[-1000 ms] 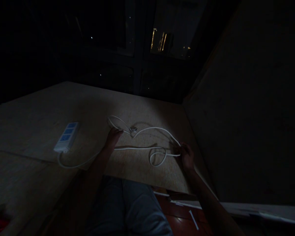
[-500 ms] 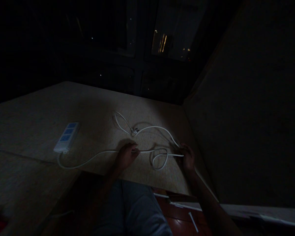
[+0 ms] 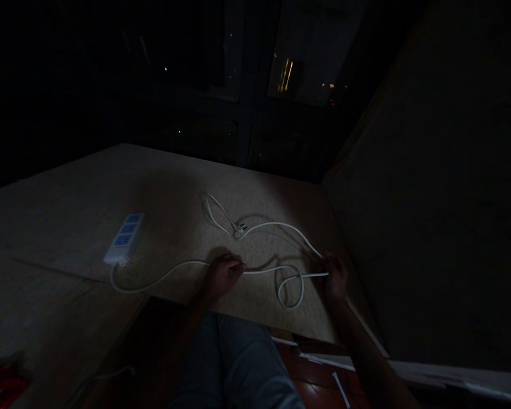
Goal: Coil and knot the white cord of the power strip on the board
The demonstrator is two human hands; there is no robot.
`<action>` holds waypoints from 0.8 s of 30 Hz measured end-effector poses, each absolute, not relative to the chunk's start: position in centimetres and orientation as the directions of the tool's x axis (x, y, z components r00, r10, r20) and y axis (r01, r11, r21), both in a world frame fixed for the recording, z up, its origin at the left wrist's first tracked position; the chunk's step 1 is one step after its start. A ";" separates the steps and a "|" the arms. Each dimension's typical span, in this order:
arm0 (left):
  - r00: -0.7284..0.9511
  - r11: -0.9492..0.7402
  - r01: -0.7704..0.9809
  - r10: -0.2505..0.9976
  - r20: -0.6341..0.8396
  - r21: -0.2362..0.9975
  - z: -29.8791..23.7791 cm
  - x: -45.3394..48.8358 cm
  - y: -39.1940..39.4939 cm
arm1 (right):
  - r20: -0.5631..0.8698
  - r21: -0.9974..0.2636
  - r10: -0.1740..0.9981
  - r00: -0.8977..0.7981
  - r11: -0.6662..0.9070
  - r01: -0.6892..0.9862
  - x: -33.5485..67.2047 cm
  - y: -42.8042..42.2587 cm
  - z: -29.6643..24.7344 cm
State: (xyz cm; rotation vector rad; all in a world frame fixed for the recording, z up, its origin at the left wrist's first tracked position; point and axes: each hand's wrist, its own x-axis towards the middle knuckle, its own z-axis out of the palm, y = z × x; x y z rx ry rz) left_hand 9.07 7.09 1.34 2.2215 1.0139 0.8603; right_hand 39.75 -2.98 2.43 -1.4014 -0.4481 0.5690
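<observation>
A white power strip (image 3: 125, 238) with blue socket faces lies on the left part of the table. Its white cord (image 3: 162, 278) runs right to my left hand (image 3: 224, 276), whose fingers are closed round it. Between my hands the cord makes a loose loop (image 3: 290, 291) just above or on the tabletop; which one, I cannot tell. My right hand (image 3: 335, 278) is closed on the cord's far stretch, near the right wall. From there the cord arcs back to the plug (image 3: 241, 228), which lies beside a small bend of cord.
The pale table (image 3: 174, 193) meets a dark wall (image 3: 430, 227) on the right and a dark window (image 3: 298, 74) behind. Something red (image 3: 4, 386) sits at the lower left. Below the front edge are my legs (image 3: 242, 363) and a reddish floor (image 3: 310, 386).
The loop between my hands has shifted a little right and nearer to me. Both hands keep hold of the cord. The whole view has slid slightly right.
</observation>
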 end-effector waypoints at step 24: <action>0.422 -0.472 0.400 0.856 0.299 0.786 1.2 9.0 6.5 | 0.196 -0.939 0.705 0.682 -0.065 0.337 41.1 -2.4 0.5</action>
